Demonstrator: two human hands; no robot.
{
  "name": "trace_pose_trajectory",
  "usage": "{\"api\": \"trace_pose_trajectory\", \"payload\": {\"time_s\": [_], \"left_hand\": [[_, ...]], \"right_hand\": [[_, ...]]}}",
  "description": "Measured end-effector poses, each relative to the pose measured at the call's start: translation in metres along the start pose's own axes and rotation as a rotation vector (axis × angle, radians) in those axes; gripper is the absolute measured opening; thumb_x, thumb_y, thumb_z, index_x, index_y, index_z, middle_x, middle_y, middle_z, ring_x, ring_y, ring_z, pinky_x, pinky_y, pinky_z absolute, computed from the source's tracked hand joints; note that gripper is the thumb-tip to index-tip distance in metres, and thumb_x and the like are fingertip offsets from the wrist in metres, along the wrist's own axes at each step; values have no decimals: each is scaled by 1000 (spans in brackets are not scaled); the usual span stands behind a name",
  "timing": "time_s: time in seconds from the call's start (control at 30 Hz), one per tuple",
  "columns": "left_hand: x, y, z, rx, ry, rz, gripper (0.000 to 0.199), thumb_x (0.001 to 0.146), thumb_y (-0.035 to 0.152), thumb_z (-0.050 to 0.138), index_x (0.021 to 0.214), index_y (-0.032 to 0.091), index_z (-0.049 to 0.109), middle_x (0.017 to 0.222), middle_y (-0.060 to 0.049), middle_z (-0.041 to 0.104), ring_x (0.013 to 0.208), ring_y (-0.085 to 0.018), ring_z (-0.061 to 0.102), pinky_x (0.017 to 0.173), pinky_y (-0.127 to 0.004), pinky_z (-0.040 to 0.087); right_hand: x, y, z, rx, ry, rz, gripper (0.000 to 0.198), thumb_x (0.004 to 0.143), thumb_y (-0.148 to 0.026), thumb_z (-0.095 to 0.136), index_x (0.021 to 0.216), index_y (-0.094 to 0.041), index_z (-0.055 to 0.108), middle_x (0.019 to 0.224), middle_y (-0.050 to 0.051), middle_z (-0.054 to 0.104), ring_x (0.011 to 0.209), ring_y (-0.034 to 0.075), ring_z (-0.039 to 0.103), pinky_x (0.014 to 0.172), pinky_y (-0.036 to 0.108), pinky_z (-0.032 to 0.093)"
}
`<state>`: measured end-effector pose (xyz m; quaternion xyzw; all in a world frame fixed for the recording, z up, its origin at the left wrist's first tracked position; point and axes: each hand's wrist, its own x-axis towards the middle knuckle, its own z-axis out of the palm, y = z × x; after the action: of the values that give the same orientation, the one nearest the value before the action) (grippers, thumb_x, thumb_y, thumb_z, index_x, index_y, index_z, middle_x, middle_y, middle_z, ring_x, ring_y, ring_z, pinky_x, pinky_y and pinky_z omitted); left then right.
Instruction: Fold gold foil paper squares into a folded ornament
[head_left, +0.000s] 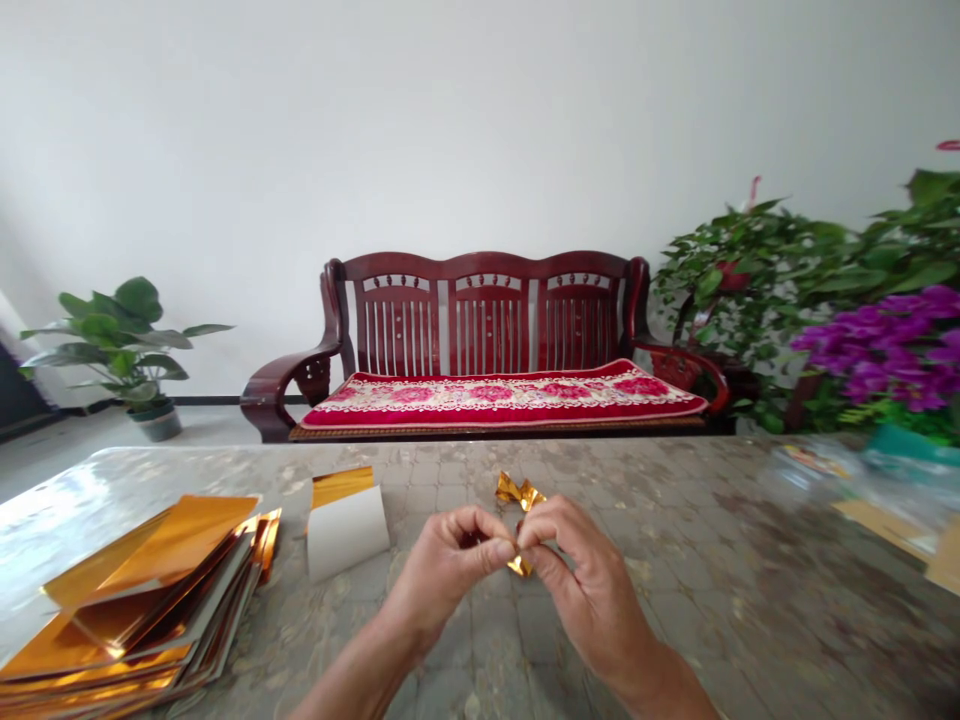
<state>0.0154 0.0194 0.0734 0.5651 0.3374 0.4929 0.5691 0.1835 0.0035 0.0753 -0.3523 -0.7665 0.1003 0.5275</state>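
Observation:
My left hand point(457, 555) and my right hand point(574, 570) meet over the middle of the table, thumb and forefinger of each pinched together. Between the fingertips is a small piece of gold foil paper point(520, 566), mostly hidden by the fingers. Just beyond them shows a crumpled, twisted gold foil piece point(517, 490); whether it joins the held piece I cannot tell. Left of my hands, a curled sheet point(349, 530) lies with its grey-white back up and a gold strip showing behind.
A thick stack of gold foil sheets point(150, 600) fills the table's left side. Clear plastic packaging point(817, 470) and brown card point(889, 530) lie at the right. Past the patterned table point(465, 650) stand a wooden bench point(487, 270), a potted plant point(154, 420) and purple flowers point(892, 345).

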Motion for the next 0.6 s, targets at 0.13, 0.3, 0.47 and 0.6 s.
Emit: {"api": "trace_pose_trajectory", "payload": {"time_s": [0.13,0.3,0.47,0.6], "left_hand": [[1,-1,-4,-47,-29,46,34,64,44,85,72,16,68,80,-4,69,79,-18,63,75,-27,48],[2,2,-7,66,-45,210,43,66,48,83,97,20,72,122,-10,66,120,-28,56,106,-38,38],[0,2,-3,-42,-86,88,36,69,47,81,76,16,65,76,-6,71,70,-17,65,65,-26,51],[0,0,1,-53,0,20,41,64,46,84,68,16,56,54,1,62,47,-10,53,49,-20,43]], "right_hand": [[-1,0,3,87,37,-16,14,93,-24,57,81,-24,64,77,0,58,75,15,59,69,26,48],[1,-4,7,263,70,39,13,89,-27,64,77,-23,68,72,0,62,68,15,61,64,25,51],[-1,-9,8,398,51,188,12,87,-25,66,76,-21,70,67,-1,64,62,13,62,60,23,52],[-4,-6,8,468,23,316,9,85,-27,67,87,-20,71,74,2,70,66,14,66,60,22,54]]}}
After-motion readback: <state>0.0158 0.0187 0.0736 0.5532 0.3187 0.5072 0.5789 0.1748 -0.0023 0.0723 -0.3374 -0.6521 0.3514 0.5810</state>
